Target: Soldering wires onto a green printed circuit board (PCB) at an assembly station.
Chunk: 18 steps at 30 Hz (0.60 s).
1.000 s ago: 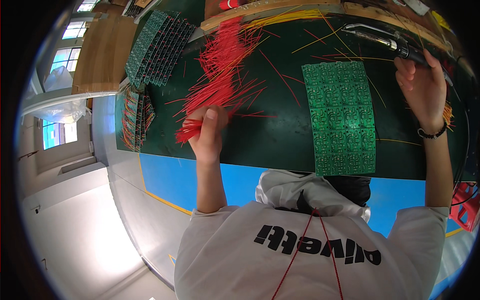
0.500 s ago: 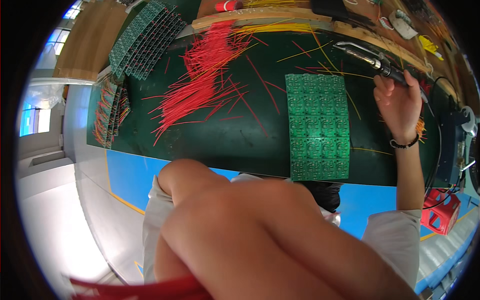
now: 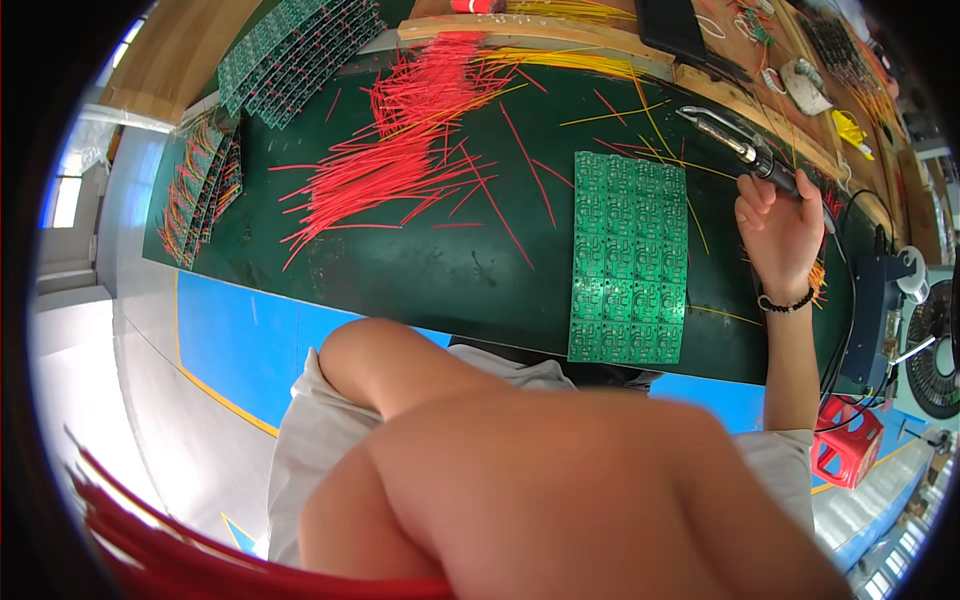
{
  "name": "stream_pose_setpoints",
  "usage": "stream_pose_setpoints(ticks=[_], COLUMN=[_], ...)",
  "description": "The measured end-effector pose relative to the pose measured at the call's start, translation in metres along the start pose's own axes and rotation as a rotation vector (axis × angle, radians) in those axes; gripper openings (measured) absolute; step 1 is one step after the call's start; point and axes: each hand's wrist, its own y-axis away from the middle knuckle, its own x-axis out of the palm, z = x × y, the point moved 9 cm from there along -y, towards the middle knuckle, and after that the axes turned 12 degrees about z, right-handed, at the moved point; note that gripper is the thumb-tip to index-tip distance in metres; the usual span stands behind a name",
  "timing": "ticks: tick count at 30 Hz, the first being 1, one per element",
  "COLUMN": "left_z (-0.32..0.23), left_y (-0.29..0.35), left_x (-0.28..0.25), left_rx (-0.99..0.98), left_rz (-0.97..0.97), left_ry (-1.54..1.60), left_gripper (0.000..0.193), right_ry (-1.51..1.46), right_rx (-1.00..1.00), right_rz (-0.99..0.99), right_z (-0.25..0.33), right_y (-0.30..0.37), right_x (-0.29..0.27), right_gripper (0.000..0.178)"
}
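Note:
My right hand (image 3: 780,240) is closed round the dark handle of a soldering iron (image 3: 745,150). The metal end of the iron points to the far left, over the green table. Very close to the camera, my left hand (image 3: 600,480) and forearm fill the lower middle, blurred. A bundle of red wires (image 3: 200,565) sticks out to the left from under that hand; the fingers on it are hidden. Between my hands and the table's far side lies a green circuit board panel (image 3: 630,260), flat near the front edge. A loose pile of red wires (image 3: 375,180) spreads to its left.
Stacked circuit boards (image 3: 295,60) stand at the far left, with wired boards (image 3: 200,190) nearer. Yellow wires (image 3: 570,62) lie along a wooden strip (image 3: 530,32) at the back. A blue box (image 3: 870,320), a fan (image 3: 935,350) and a red stool (image 3: 848,445) are at right.
The left hand has shifted right and looks larger, and more of the red bundle shows at lower left. The right hand still grips the iron; the whole view has shifted slightly.

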Motion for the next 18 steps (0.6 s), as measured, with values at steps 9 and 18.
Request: stream_pose_setpoints(ticks=[9, 18], left_z=[-0.008, 0.067], left_y=[-0.012, 0.006], left_x=[0.014, -0.105], left_rx=[-0.040, -0.457], left_rz=[0.416, 0.324], left_ry=[0.285, -0.915], left_gripper=[0.013, 0.018], right_ry=[-0.014, 0.039], right_rx=[-0.004, -0.010], right_rz=[0.004, 0.059], right_z=[0.001, 0.005], right_y=[0.002, 0.002], right_x=[-0.001, -0.004], right_gripper=[0.036, 0.035])
